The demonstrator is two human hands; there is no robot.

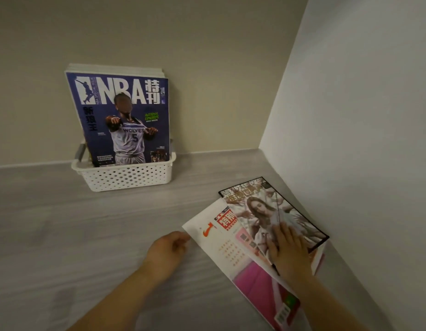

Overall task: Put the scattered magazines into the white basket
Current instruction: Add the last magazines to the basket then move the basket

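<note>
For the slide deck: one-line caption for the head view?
Left hand at the white-pink magazine's corner, right hand flat on the black-bordered one; white basket already holds magazines.

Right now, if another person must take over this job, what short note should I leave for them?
Left hand: at the corner of the white-and-pink magazine, fingers curled, grip unclear.
Right hand: flat, open, pressing on the black-bordered magazine, which lies on top of the white-and-pink one.
White basket: at the back wall, holding the NBA magazine upright, with others behind it.
Done: those magazines are in the basket.
Left: the two magazines on the surface near the right wall.
</note>
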